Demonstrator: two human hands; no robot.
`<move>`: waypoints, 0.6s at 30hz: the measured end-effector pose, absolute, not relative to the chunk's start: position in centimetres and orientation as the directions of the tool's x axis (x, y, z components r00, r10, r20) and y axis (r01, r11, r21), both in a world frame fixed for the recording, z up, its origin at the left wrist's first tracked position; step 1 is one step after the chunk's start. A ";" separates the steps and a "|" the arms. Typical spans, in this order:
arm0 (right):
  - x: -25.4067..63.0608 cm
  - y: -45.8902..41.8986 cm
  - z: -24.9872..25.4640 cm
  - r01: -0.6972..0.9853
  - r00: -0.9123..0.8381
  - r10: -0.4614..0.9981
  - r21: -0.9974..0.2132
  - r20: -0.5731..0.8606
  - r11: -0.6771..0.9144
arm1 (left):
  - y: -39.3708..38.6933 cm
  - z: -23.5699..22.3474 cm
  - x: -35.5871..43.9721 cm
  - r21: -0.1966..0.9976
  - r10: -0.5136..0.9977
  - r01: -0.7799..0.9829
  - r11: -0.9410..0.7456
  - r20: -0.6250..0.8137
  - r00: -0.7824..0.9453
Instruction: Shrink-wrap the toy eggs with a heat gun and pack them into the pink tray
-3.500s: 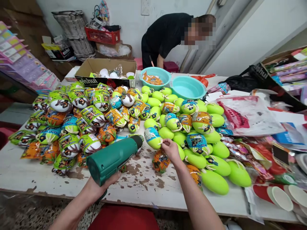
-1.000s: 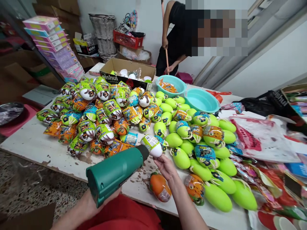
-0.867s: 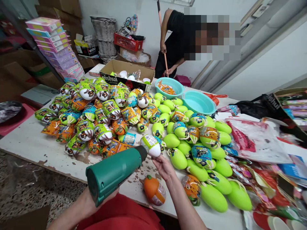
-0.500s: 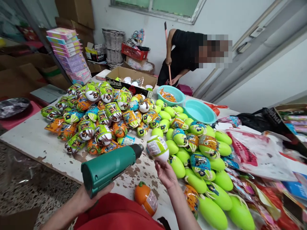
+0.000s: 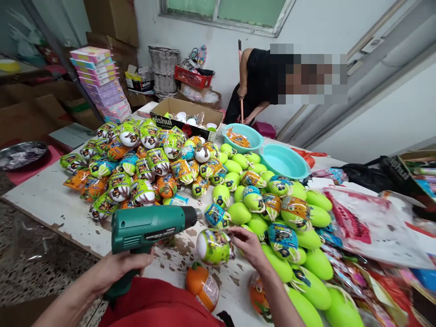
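Head view | left hand [image 5: 124, 264] — wrapped round green heat gun [image 5: 150, 225] | right hand [image 5: 250, 247] — pinching film-covered egg [image 5: 211, 246]

A small packing workshop, by the look of it. A long white wooden table with chipped paint [image 5: 41, 194] bears a heap of plastic-wrapped, egg-shaped toys [image 5: 158, 161], rows of bright green plastic eggs [image 5: 240, 212] and round turquoise plastic basins [image 5: 285, 159]. A dark green, pistol-shaped heat gun [image 5: 150, 225] is in use as a hand tool above it. Behind stand stacked pink and purple boxes [image 5: 100, 84] and large brown cardboard cartons [image 5: 111, 20], against a plain white wall [image 5: 221, 43]. The floor [image 5: 13, 254] is speckled stone.
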State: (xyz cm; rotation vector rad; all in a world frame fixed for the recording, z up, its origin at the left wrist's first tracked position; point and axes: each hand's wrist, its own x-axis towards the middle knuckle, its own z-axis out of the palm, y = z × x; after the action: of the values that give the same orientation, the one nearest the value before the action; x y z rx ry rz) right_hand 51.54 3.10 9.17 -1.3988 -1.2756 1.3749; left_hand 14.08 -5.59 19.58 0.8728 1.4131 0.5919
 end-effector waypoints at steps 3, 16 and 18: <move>52.2 2.3 8.0 -0.033 0.140 0.960 -0.971 -0.241 -0.239 | -5.9 19.4 14.5 0.765 0.751 0.153 0.625 -0.644 0.147; 50.0 3.9 6.4 -0.355 0.231 0.860 -0.862 -0.455 -0.361 | -3.8 18.3 17.3 0.809 0.783 0.257 0.528 -0.581 0.221; 49.2 5.1 6.0 -0.383 0.310 0.842 -0.869 -0.441 -0.314 | -2.6 18.7 18.5 0.851 0.841 0.189 0.490 -0.519 0.153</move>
State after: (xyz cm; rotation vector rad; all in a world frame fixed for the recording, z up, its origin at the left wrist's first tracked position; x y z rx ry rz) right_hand 49.19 5.13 6.00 -1.3986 -0.4584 1.3104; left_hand 18.46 -2.58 18.70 0.9916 1.3681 0.5994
